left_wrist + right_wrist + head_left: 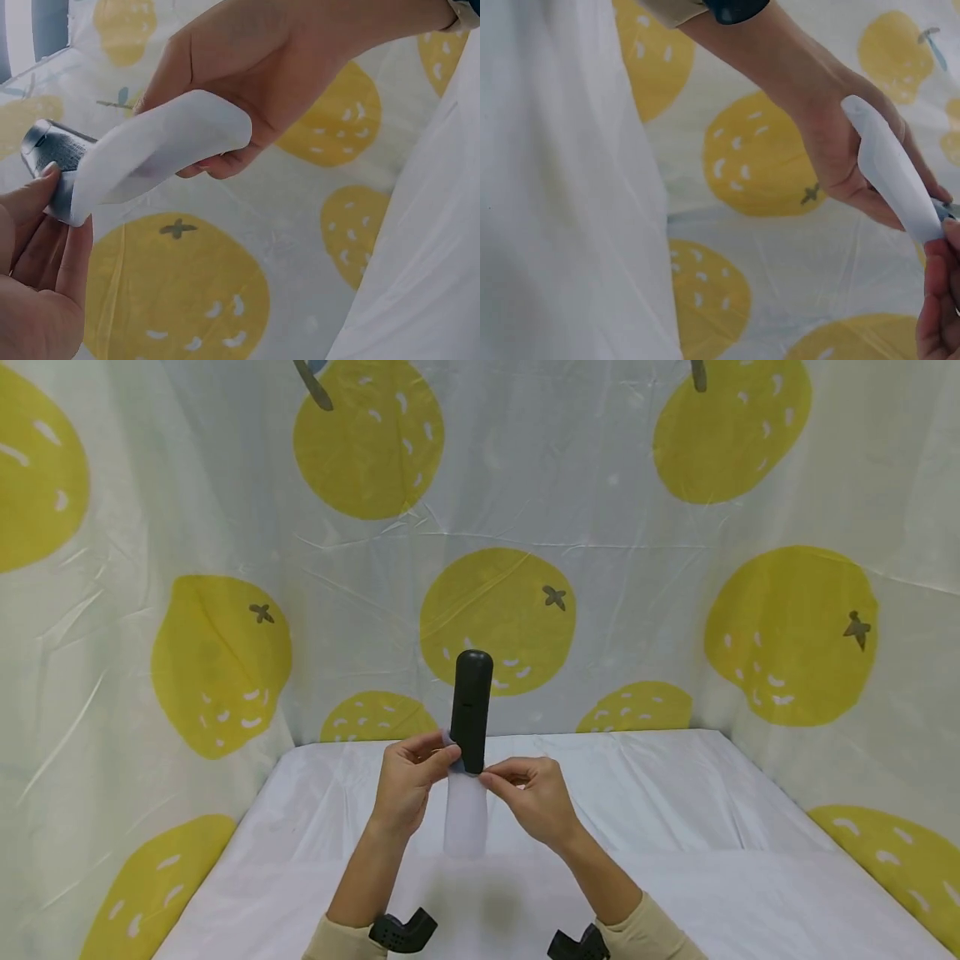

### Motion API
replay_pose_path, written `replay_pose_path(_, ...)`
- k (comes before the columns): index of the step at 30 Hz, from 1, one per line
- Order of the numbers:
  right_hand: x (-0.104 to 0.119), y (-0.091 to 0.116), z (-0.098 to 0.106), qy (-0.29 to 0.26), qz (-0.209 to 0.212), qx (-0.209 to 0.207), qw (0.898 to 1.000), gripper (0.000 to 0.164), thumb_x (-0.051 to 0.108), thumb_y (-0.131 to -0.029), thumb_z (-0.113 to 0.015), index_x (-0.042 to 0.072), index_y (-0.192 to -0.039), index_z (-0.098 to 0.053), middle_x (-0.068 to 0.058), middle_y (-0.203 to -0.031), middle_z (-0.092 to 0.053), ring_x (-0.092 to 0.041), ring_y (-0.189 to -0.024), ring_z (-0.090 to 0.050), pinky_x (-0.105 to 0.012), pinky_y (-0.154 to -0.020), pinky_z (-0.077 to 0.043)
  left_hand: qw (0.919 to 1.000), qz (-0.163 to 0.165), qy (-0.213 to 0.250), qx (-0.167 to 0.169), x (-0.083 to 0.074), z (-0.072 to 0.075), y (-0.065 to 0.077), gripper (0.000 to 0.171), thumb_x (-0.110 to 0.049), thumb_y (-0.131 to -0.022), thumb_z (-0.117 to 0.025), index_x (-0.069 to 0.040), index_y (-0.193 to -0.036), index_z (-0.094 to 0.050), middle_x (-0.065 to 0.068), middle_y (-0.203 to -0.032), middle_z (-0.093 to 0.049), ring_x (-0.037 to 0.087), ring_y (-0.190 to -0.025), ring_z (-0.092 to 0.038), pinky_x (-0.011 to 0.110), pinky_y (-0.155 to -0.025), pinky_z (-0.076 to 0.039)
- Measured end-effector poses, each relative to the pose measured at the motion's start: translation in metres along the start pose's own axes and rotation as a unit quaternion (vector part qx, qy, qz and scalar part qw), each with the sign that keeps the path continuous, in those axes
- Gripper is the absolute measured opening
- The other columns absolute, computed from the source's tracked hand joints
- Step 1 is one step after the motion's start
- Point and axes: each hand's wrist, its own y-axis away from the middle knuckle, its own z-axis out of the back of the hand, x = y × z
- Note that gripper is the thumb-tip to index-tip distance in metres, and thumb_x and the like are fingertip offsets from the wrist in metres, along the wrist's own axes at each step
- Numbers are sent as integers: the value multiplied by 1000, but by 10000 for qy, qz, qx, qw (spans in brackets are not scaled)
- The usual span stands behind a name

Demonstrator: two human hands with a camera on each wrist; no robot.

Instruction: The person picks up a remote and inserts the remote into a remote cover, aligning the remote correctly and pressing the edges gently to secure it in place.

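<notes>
Before a lemon-printed curtain [615,627] and above a white-covered table [712,827], two hands grip a black object and a pale pouch.
Both forearms reach inward from below, wrists bent, thumbs and fingertips meeting near the middle; the left hand [407,778] pinches the lower side of the long, rounded black object [472,706], thumb against it, while the right hand [538,797] pinches the rim of the translucent pale pouch [466,818] between thumb and fingers. The black object stands nearly upright, its lower end at the pouch's mouth; how far inside it reaches is hidden. The pouch hangs below it, softly curved, raised off the table.
</notes>
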Motion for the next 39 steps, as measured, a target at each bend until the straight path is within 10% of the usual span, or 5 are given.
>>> replay_pose_path(8,2,1,-6,491,81,-882,9949,7,4,-89,-82,8,-85,-78,3,-80,-72,-18,-70,-68,-30,-66,-58,9945,-264,-1007,72,2,-2,1,25,7,-87,-80,13,-110,-73,10,-93,-76,21,-82,-73,37,-79,-61)
replay_pose_path(18,-2,-2,-6,-327,-109,-773,9964,43,5,-88,-83,8,-125,-63,-8,-111,-67,-27,-86,-65,-28,-74,-59,9978,303,-262,524,1,3,1,17,5,-91,-76,4,-108,-78,9,-93,-75,17,-79,-71,32,-75,-61)
replay_pose_path(26,2,-5,-5,-590,-90,-815,9949,29,6,-96,-75,4,-124,-70,-11,-94,-74,-23,-84,-72,-27,-80,-58,9924,174,-386,1151,-2,5,-1,23,0,-96,-72,11,-116,-73,12,-99,-76,23,-86,-74,38,-80,-61)
replay_pose_path(39,1,-1,-2,-163,-529,-428,9976,42,12,-98,-73,2,-139,-65,-7,-89,-72,-22,-75,-69,-29,-73,-55,9874,223,-1015,1196,-3,6,-1,26,-2,-98,-71,10,-121,-71,16,-107,-75,28,-96,-74,45,-87,-59)
